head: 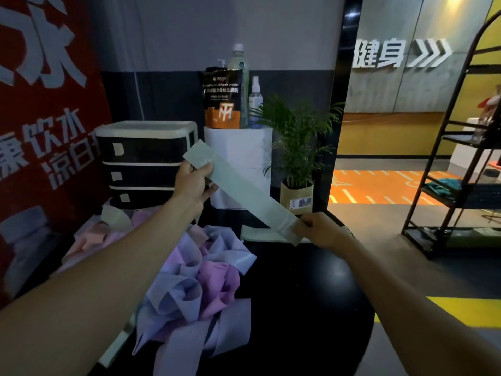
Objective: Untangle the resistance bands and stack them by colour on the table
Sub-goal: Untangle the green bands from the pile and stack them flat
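Left hand (pixel 193 183) raised above the far side of the bench (pixel 298 294), grip clamped on the upper end of a pale green band (pixel 241 196): thumb on the near face, fingers curled behind. Left forearm runs diagonally up from the near left corner. The green band is stretched flat and straight in the air, sloping down from far left to near right, clear of the bench top. Right hand (pixel 321 230) lower, near the right edge of the bench, grip pinched shut on the band's lower end, knuckles up, forearm coming in from the near right. Below the left arm, a tangled heap of bands (pixel 195 286), lilac-blue, purple and pink, lies on the left half of the bench. Another pale green piece (pixel 260 233) lies flat on the bench just beyond the heap, under the stretched band. Far left: black drawer unit (pixel 146 161). Far centre: white stand with pouch (pixel 222 100) and bottles. Right of that: potted plant (pixel 296 147).
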